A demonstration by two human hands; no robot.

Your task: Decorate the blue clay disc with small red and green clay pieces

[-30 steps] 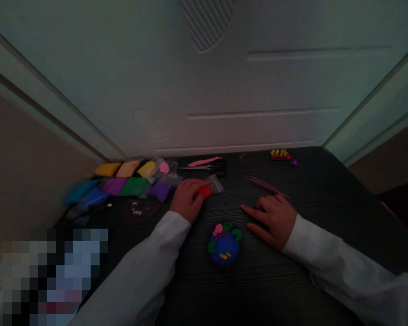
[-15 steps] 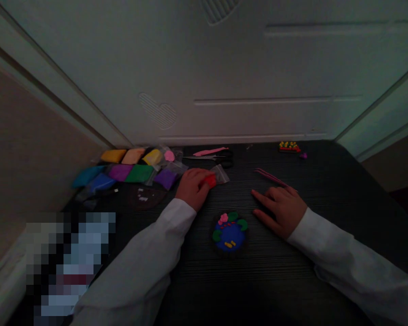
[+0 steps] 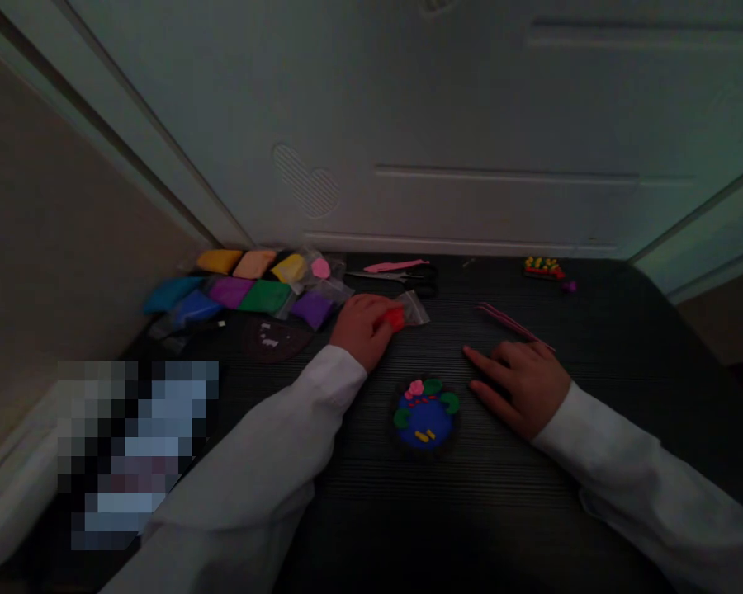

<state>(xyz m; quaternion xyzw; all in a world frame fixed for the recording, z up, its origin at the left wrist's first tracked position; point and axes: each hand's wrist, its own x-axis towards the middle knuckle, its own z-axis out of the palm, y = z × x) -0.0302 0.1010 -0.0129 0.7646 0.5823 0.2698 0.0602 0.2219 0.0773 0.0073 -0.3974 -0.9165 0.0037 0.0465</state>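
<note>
My left hand (image 3: 363, 330) is closed over a small clear zip bag of red clay (image 3: 396, 318); its clear end sticks out to the right, and the fingertips are partly hidden. On the table in front of me lies a round clay pond (image 3: 427, 421) with a dark rim, blue middle, green leaves, a pink flower and small red and yellow pieces. My right hand (image 3: 526, 386) rests on the table to the right of the pond, thumb and forefinger stretched apart, holding nothing. Just beyond its knuckles lie pink tweezers (image 3: 511, 323).
Several bags of coloured clay, among them a green one (image 3: 265, 296), lie at the back left. Scissors (image 3: 418, 280) and a pink strip-like tool (image 3: 396, 266) lie near the white panel. A small yellow-and-red clay piece (image 3: 541, 267) sits back right. A blurred-out screen (image 3: 161, 437) is at left.
The whole view has shifted slightly, so everything appears a little farther right and mostly higher. Both hands keep the same pose and places on the table.
</note>
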